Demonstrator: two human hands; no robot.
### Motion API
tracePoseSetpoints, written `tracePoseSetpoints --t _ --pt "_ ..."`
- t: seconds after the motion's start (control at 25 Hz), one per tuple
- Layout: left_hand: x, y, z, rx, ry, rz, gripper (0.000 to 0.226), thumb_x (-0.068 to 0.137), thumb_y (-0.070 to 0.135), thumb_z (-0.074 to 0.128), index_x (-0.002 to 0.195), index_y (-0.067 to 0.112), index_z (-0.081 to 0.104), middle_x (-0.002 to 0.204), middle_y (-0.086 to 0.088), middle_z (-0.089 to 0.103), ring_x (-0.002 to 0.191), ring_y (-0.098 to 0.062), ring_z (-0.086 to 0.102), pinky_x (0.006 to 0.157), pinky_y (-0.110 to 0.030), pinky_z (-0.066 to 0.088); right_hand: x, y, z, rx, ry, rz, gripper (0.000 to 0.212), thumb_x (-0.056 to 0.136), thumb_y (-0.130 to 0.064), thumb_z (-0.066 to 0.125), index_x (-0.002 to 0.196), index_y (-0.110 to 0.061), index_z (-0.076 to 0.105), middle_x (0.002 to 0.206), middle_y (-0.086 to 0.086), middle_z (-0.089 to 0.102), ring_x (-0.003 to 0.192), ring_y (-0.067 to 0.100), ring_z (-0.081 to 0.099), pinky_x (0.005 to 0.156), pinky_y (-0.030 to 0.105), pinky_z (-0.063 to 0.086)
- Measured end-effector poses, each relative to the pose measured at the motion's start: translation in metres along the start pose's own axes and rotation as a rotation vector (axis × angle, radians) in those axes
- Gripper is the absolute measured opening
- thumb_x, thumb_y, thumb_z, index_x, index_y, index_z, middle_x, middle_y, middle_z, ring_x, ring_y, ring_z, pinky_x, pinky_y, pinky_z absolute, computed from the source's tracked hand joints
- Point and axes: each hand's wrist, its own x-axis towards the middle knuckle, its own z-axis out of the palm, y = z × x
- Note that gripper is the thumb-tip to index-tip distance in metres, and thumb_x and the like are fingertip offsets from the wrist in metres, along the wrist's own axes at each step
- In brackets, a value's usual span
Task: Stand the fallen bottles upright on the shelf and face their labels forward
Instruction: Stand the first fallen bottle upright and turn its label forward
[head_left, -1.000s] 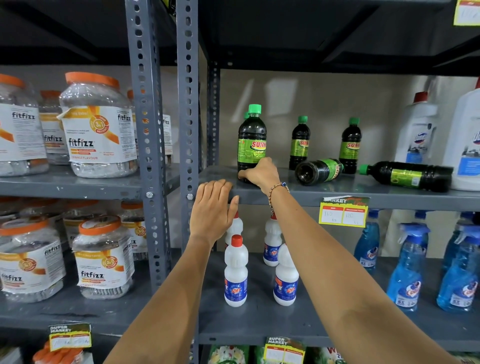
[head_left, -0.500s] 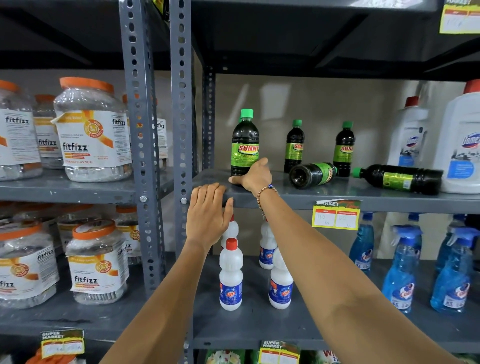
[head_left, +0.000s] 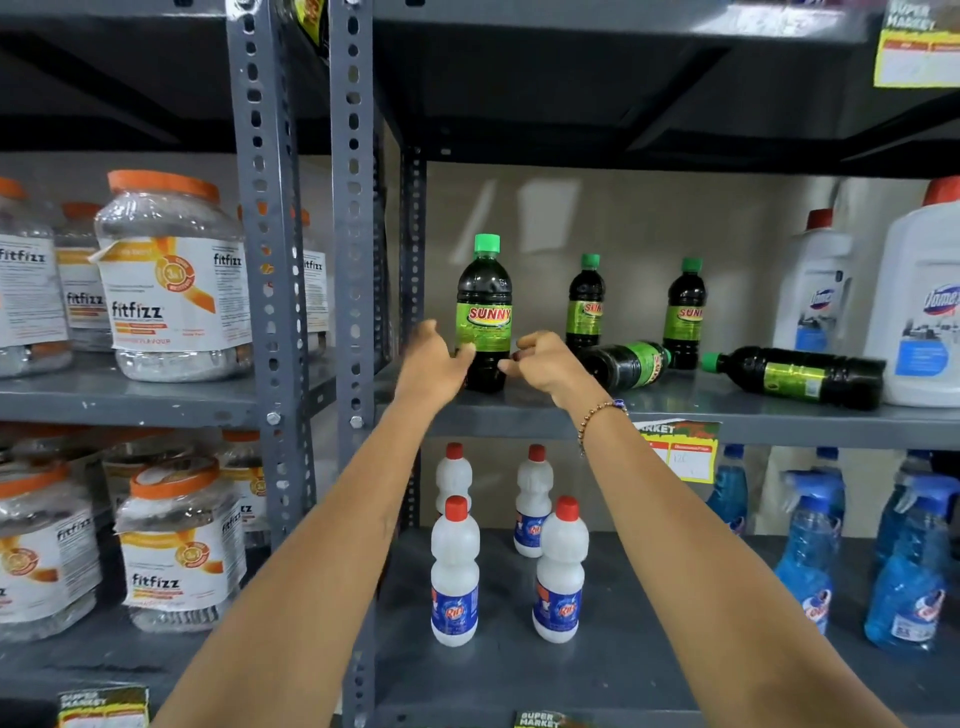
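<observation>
Left hand (head_left: 434, 364) and right hand (head_left: 545, 364) flank upright dark green-capped plastic bottle (head_left: 484, 317) at grey metal shelf (head_left: 753, 421) front, fingers apart, label forward; contact unclear. Two fallen dark bottles (head_left: 626, 364) (head_left: 795, 375) lie right, untouched.

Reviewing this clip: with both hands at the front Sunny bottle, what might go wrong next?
1. The right hand sits just beside the fallen bottle, whose round side could roll if nudged.
2. The left hand only touches the upright front bottle low down; a push there could tip it.
3. The second fallen bottle lies near the shelf edge.
</observation>
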Motion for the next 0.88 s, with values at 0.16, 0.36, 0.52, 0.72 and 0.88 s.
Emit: tracePoseSetpoints --t 0.16,0.36,0.52,0.72,0.88 --pt "0.021 -0.001 0.005 -0.128 -0.232 -0.107 0.042 0.089 0.031 0.064 0.122 0.007 0.055 0.124 -0.012 0.061 0.111 -0.027 0.056 0.088 -0.033 0.043 0.006 0.004 0.007 0.043 -0.049 -0.065 0.03 0.083 -0.009 0.069 0.112 -0.004 0.062 0.112 0.016 0.069 0.108 0.026 0.064 0.1 0.035 0.048" --pt "0.02 -0.008 0.002 -0.173 -0.183 -0.061 0.032 0.084 0.03 0.069 0.11 0.011 0.066 0.108 -0.009 0.07 0.102 -0.023 0.063 0.093 -0.038 0.049 -0.001 0.006 0.002 0.058 -0.031 -0.091 0.032 0.082 -0.011 0.072 0.111 -0.006 0.062 0.101 0.008 0.07 0.095 0.017 0.063 0.086 0.026 0.047" --pt "0.008 -0.006 -0.005 -0.187 -0.188 -0.033 0.036 0.082 0.031 0.071 0.112 0.01 0.065 0.112 -0.008 0.069 0.103 -0.022 0.063 0.095 -0.039 0.049 -0.018 0.002 -0.005 0.07 -0.042 -0.095 0.039 0.084 -0.011 0.07 0.121 -0.005 0.058 0.101 0.003 0.062 0.097 0.012 0.057 0.082 0.022 0.041" --pt "-0.017 -0.001 -0.015 -0.233 -0.106 0.001 0.045 0.082 0.03 0.072 0.12 0.008 0.061 0.118 -0.008 0.066 0.106 -0.018 0.06 0.091 -0.029 0.047 -0.034 0.0 -0.009 0.062 -0.051 -0.117 0.042 0.081 -0.014 0.073 0.121 -0.005 0.061 0.114 0.011 0.068 0.104 0.019 0.063 0.093 0.03 0.05" --pt "-0.029 0.004 -0.019 -0.238 -0.094 0.003 0.046 0.082 0.029 0.072 0.12 0.007 0.06 0.117 -0.009 0.067 0.101 -0.015 0.06 0.082 -0.023 0.042 -0.046 -0.004 -0.014 0.09 -0.078 -0.104 0.041 0.081 -0.013 0.073 0.12 -0.006 0.062 0.114 0.012 0.068 0.103 0.018 0.064 0.092 0.03 0.051"
